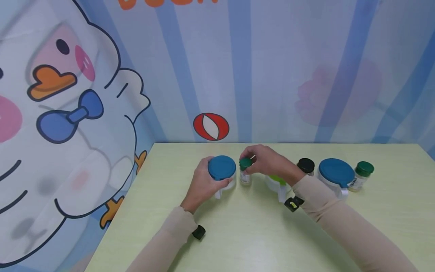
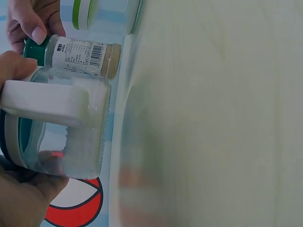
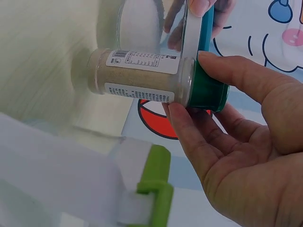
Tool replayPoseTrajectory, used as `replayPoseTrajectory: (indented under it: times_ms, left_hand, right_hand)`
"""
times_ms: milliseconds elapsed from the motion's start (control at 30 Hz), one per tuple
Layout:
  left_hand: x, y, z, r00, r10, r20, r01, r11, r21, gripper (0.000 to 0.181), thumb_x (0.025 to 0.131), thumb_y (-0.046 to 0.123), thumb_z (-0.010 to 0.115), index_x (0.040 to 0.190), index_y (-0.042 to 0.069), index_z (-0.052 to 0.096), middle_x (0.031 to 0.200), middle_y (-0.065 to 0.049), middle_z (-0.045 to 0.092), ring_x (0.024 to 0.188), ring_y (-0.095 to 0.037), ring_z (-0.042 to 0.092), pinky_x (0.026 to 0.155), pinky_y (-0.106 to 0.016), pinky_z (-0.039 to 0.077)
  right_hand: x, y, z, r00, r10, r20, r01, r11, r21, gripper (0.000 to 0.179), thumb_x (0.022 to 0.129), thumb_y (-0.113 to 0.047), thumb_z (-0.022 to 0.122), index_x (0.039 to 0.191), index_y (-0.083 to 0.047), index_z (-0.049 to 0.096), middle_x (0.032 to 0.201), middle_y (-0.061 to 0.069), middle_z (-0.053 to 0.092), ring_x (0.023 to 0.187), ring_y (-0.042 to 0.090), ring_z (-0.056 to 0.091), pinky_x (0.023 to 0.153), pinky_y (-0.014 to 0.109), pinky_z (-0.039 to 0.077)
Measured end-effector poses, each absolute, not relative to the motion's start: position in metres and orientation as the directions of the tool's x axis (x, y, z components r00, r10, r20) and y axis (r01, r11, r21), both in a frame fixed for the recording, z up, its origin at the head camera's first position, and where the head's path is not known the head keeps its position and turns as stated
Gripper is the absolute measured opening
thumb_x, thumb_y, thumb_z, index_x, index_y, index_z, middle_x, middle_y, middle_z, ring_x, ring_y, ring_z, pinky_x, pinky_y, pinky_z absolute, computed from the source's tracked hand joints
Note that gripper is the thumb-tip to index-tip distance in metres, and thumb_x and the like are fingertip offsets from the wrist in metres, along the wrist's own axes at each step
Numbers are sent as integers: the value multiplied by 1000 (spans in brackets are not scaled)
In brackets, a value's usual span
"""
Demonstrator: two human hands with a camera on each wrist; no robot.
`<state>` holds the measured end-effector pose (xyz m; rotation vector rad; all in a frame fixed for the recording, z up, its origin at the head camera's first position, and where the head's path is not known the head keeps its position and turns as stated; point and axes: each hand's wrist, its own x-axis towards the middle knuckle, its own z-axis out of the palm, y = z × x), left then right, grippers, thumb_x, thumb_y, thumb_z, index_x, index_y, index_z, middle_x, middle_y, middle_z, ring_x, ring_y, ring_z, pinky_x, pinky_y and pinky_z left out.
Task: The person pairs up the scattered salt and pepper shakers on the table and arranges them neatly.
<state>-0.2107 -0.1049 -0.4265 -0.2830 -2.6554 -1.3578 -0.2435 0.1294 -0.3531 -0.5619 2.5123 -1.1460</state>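
Note:
My left hand (image 1: 202, 185) grips a clear jar with a blue lid (image 1: 222, 167) from its left side, fingers and thumb around the lid end. The jar's white handle (image 2: 45, 101) shows in the left wrist view. Just right of it, my right hand (image 1: 266, 160) pinches a small spice shaker by its green cap (image 3: 208, 87). The shaker stands upright, and its label (image 2: 78, 56) with a barcode faces the left wrist camera. Pale powder (image 3: 113, 73) fills much of the shaker. In both wrist views, shaker and jar stand side by side, close together.
A jar with a green lid (image 1: 278, 179) and white handle stands below my right wrist. Farther right are a black-capped container (image 1: 306, 165), another blue-lidded jar (image 1: 336, 171) and a second green-capped shaker (image 1: 363, 170). Behind the pale table (image 1: 238, 226) rises a printed wall (image 1: 272, 75).

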Motion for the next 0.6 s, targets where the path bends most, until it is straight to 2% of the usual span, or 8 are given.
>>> replayPoseTrajectory:
  times_ms: [600]
  left_hand:
    - [-212,-92,-433,-974,124,190,227,560,797,87,78,35,88,145,6,41,142,-13,51,130,-36,51,100,-57,52]
  right_hand:
    - [-240,136,-357,-871,-479,-108,-248,619,-746,35,86,-8,80,118,-5,66,117,12,65,103,25,65,92,38,58]
